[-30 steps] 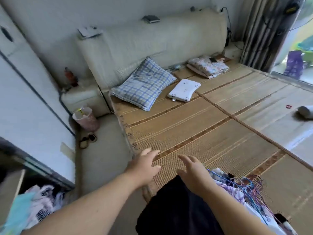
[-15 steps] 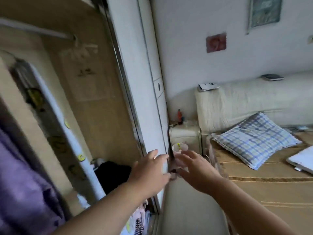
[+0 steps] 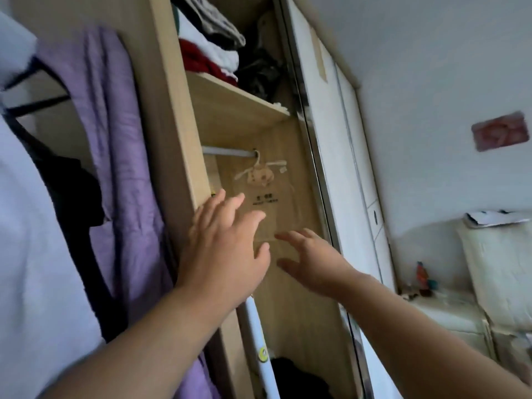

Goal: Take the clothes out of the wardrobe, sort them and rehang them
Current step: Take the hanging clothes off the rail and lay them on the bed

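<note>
Just above left hand [image 3: 227, 249] and right hand [image 3: 313, 257], both hands spread and empty, a hanger [image 3: 260, 172] dangles on the rail [image 3: 227, 152]. Purple garment [image 3: 121, 168] hangs to their left. Yank sideways and the hook [image 3: 257, 156] may jam on it.

- I have one view, worn on the head, standing close to the open wardrobe [image 3: 172, 133].
- It faces forward and tilts up: the shelf [image 3: 230, 110] sits high in frame, with the rail [image 3: 227, 152] just under it.
- Both forearms enter from the bottom edge; the left hand [image 3: 227, 249] and right hand [image 3: 311, 257] land near centre.
- The wide lens bends the verticals. A purple garment [image 3: 121, 168] fills the left side, very near; the sliding door [image 3: 325, 168] and wall [image 3: 431, 82] run off to the right.
</note>
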Demonstrator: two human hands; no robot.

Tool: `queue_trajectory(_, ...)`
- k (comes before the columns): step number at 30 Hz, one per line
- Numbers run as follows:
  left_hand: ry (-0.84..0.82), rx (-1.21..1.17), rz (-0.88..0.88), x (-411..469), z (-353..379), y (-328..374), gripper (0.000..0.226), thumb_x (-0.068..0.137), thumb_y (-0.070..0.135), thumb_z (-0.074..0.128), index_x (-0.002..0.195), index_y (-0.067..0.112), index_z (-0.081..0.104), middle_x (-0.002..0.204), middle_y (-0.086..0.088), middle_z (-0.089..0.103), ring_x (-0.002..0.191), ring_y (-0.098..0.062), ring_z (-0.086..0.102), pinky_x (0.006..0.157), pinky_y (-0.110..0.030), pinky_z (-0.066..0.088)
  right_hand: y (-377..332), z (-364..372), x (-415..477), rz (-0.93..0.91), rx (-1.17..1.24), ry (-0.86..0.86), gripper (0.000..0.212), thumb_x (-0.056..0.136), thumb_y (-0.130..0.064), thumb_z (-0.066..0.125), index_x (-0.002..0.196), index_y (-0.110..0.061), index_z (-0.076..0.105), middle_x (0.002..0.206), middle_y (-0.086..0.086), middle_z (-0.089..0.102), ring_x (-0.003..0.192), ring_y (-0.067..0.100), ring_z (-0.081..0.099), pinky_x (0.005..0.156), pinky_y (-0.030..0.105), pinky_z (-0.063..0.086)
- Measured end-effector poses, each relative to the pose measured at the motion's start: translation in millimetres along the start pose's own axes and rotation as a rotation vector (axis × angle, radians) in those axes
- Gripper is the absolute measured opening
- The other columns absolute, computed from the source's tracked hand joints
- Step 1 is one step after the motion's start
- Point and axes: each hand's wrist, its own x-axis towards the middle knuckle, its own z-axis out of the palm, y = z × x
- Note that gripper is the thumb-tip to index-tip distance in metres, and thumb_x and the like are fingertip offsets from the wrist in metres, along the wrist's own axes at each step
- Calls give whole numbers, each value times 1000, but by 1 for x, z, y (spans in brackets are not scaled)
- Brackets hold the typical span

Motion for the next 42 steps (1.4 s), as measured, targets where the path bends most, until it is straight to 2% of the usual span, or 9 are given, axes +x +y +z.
queue_trajectory(4,106,156,-7,22,-9,-22,56,73,34,63,128,21,57,148,-13,37,142,-32,23,112,-49,26,-16,16,63,-72,92,-4,57,86,-41,61,139,-28,41,131,4,50,117,22,52,97,28,40)
queue_trajectory(8,202,234,-163,48,-8,-30,81,81,23,57,150,12,17,159,-13,-5,147,-26,-4,117,-34,6,-22,30,130,-98,140,-33,61,89,-41,56,143,-23,34,138,7,46,121,24,50,97,31,40)
queue_trajectory(11,308,190,-300,69,-7,-32,85,86,17,53,151,15,-2,158,0,-17,146,-17,-3,112,-26,7,-25,39,180,-124,208,-78,64,91,-40,52,146,-19,28,143,8,42,126,26,46,100,32,39)
queue_trajectory(14,373,181,-368,90,-7,-35,90,86,17,53,150,24,-10,158,9,-13,143,-8,3,103,-19,9,-28,48,220,-179,248,-128,67,91,-42,51,147,-16,26,145,10,40,129,27,43,103,33,38)
queue_trajectory(18,444,258,-453,104,-7,-35,93,83,15,57,151,26,-6,159,2,6,133,-5,10,99,-17,11,-34,63,256,-237,276,-163,53,95,-28,48,143,-13,33,138,13,46,123,28,47,98,32,40)
queue_trajectory(23,470,373,-495,104,-6,-36,92,79,16,59,151,22,2,156,-6,20,139,-18,21,109,-26,21,-38,76,277,-258,177,-151,30,97,-14,40,121,-5,55,122,14,55,110,30,52,83,28,42)
queue_trajectory(27,488,467,-516,105,-4,-32,91,78,16,60,151,19,5,152,-7,27,134,-16,25,101,-22,24,-35,81,291,-194,319,-178,15,91,-13,46,98,-6,58,105,15,64,84,28,55,68,27,39)
queue_trajectory(35,475,504,-504,106,-6,-30,90,77,14,60,151,15,9,152,-9,28,131,-12,22,93,-6,12,-36,61,309,-184,386,-55,25,84,-2,42,102,-6,60,105,16,64,97,33,59,69,26,38)
queue_trajectory(42,476,458,-548,105,-7,-24,91,79,16,61,152,19,6,154,-4,22,136,-15,23,104,-22,21,-10,35,307,-186,399,28,30,87,-6,41,111,-10,59,107,17,65,98,36,59,73,30,42)
